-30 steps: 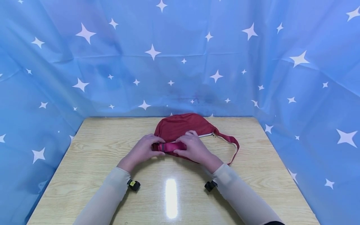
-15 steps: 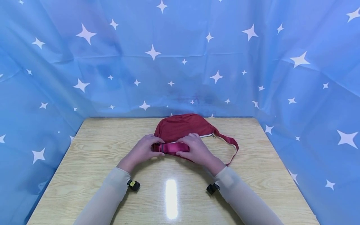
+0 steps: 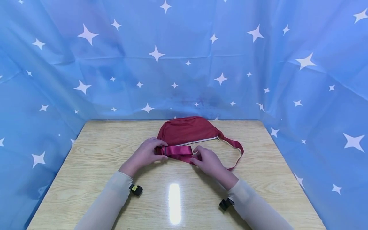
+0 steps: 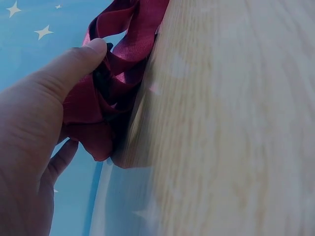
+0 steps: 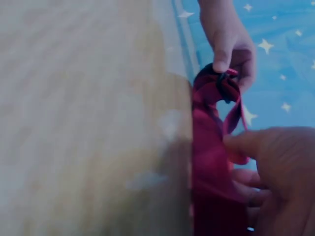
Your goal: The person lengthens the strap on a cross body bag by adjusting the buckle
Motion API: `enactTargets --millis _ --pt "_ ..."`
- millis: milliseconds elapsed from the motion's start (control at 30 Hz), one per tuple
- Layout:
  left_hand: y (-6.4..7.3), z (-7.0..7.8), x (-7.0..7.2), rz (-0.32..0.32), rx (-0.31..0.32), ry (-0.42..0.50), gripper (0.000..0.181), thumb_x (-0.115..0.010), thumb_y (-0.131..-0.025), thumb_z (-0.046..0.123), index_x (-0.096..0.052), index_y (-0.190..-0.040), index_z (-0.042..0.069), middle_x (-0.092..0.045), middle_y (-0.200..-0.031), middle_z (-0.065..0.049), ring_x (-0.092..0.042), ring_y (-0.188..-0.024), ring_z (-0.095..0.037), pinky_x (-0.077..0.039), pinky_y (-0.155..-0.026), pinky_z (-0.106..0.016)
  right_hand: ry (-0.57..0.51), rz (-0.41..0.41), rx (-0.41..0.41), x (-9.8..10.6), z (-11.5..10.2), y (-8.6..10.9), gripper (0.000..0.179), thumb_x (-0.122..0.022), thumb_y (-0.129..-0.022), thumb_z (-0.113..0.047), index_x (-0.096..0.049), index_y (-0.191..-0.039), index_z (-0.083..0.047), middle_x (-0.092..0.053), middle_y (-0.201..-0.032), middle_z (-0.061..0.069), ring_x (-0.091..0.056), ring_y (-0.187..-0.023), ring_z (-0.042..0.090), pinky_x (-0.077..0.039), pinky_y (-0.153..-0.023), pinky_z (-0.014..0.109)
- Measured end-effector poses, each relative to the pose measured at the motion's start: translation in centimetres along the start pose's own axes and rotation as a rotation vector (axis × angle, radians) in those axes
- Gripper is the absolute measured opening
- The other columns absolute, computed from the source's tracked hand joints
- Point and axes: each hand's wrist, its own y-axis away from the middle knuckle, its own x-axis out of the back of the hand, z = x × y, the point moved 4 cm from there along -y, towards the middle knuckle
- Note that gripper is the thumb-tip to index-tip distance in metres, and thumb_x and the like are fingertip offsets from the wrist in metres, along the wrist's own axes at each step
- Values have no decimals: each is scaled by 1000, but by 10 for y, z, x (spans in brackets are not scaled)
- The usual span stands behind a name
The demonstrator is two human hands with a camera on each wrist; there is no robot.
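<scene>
A dark red waist bag [image 3: 188, 129] lies at the back of the table in the head view, its pale zip running along the lower side. In front of it a shiny red strap [image 3: 179, 150] is folded into a loop, with a black buckle piece [image 4: 102, 78] at its left end. My left hand [image 3: 146, 151] pinches the strap at that buckle between thumb and fingers. Beside the loop's right end is my right hand [image 3: 209, 162], thumb and fingers parted and loosely bent close to the strap. The right wrist view does not show any firm grip there.
The bag's other strap [image 3: 240, 147] curves out to the right and back toward the right hand. A pale wooden table [image 3: 115, 137] lies beneath, backed by a blue star-patterned cloth [image 3: 184, 83]. Each wrist carries a small black camera.
My right hand has let go of the strap loop and moved right and slightly toward me, uncovering the loop's end and more of the zip. My left hand has stayed in place.
</scene>
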Motion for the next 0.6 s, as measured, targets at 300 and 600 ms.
enactTargets --millis 300,600 --pt "1 0 2 -9 13 3 55 -99 -85 39 -77 -131 21 -69 -119 4 -61 -112 -22 -53 -101 -50 57 14 72 3 12 3 6 -82 -102 -12 -83 -103 -18 -77 -95 -9 -64 -82 8 -56 -78 35" --pt "1 -1 4 -20 11 -7 52 -100 -85 38 -78 -129 20 -69 -114 6 -59 -107 -20 -52 -98 -47 125 19 49 16 31 4 8 -82 -101 -13 -86 -108 -14 -82 -109 2 -76 -106 23 -60 -96 48"
